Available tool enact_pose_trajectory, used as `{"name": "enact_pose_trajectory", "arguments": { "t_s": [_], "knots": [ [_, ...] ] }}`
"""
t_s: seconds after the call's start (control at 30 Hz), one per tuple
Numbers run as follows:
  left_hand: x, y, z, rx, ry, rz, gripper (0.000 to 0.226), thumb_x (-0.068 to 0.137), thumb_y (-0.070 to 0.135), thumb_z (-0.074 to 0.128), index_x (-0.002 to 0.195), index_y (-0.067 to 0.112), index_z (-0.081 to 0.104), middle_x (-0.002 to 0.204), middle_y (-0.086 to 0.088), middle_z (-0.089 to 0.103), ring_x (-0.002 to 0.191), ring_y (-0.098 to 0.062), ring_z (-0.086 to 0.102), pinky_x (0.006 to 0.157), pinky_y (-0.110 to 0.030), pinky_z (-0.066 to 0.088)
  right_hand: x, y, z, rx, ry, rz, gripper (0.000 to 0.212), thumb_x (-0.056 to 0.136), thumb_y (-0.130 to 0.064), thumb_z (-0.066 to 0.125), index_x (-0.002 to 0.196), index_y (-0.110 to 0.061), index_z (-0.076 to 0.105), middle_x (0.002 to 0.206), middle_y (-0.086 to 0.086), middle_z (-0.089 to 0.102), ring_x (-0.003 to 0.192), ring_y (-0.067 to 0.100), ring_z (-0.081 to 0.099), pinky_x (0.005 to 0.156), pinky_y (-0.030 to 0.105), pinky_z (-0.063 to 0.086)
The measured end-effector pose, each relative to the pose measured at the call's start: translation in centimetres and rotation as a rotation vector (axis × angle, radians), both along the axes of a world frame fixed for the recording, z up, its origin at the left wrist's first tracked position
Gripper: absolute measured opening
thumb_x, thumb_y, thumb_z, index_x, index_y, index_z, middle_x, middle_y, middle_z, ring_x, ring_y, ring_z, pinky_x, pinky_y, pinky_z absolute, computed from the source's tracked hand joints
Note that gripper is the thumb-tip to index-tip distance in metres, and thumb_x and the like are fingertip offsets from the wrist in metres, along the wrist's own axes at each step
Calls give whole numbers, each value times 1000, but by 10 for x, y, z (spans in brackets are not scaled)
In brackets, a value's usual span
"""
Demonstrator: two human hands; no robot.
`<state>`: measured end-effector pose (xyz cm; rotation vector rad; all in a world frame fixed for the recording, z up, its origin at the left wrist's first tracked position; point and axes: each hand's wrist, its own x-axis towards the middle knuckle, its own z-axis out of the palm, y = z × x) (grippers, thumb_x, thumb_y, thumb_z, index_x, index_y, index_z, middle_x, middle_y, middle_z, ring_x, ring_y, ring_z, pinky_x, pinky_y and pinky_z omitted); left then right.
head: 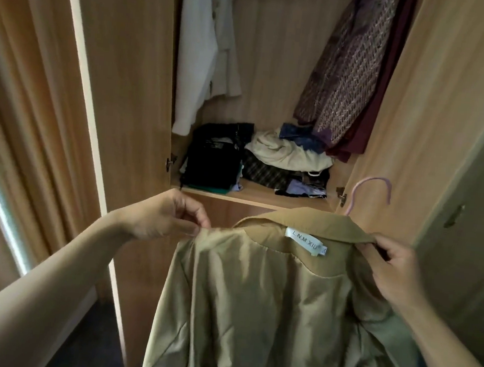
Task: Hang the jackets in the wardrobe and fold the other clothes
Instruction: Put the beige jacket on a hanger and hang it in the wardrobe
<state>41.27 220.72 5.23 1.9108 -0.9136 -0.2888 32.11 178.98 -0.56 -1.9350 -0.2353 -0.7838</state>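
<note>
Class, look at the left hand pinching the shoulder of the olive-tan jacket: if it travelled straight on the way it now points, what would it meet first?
The left hand points right, along the olive-tan satin-lined jacket. It would probably meet the jacket's collar and white label first, though depth is unclear.

hands (170, 215): 2 | olive jacket (268, 302): 1 | pink hanger (372, 189): 1 | hung garments (205, 48): perhaps 3
</note>
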Motion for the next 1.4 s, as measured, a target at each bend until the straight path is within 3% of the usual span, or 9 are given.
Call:
{"name": "enact_pose_trajectory", "arguments": {
  "t_s": [0.07,0.2,0.43,0.57,0.77,0.87,1.03,1.2,1.4],
  "knots": [
    [18,0,4,28,-25,-10,15,90,-10,63,95,-2,74,94,-23,73,84,-31,65,83,-55,53,18,9,8,-23,-9,29,14,89,-34,64,94,-28,76,88,-6,74,83,5,65,75,17,51],
    [43,-12,0,49,-38,-42,27,89,-13,58,92,6,76,82,-2,75,73,-10,66,68,-23,53,47,35,17,-140,-44,-25,9,88,-35,65,87,-33,74,83,-15,69,79,0,61,71,13,45],
    [77,-3,6,-71,-116,88,25,90,-10,60,94,8,76,90,-6,75,84,-13,70,79,-24,54,85,31,17,-186,-121,-168,9,87,-29,67,86,-24,74,80,-10,68,73,5,62,64,12,44],
    [87,5,13,-129,-103,181,25,89,-15,59,94,4,75,91,-21,73,83,-25,66,83,-44,52,109,8,6,-96,-101,-205,22,89,-11,70,75,-27,70,73,-1,66,64,4,55,58,18,42],
    [87,-12,28,-92,-162,197,27,89,-14,60,91,9,75,88,-17,74,79,-19,66,76,-31,52,128,0,8,-92,-163,-139,8,86,-45,64,80,-43,69,71,-17,64,63,-5,54,56,10,38],
    [89,-23,36,-64,-198,192,25,89,-11,62,93,10,76,86,-13,74,77,-20,65,73,-32,52,138,0,5,-159,-193,-127,23,87,-51,64,89,-29,71,82,-14,66,74,5,60,65,21,45],
    [96,-53,35,46,-344,258,23,88,-2,65,91,18,77,82,-2,73,76,-26,68,74,-42,55,147,16,3,-145,-175,-118,6,87,-14,73,89,-20,74,87,-13,69,80,7,64,71,14,46],
    [109,-60,37,186,-473,313,28,86,-2,66,88,25,75,85,11,73,84,-3,68,79,-23,54,155,2,4,-127,-121,-59,19,86,2,70,94,-15,76,90,-2,73,86,10,67,75,16,49],
    [118,-51,33,74,-293,234,21,87,-7,65,92,11,76,86,1,75,79,-8,69,75,-22,54,150,-22,4,58,-71,64,27,88,-57,64,103,-38,75,99,-14,75,93,-3,66,80,10,48]
  ]
}}
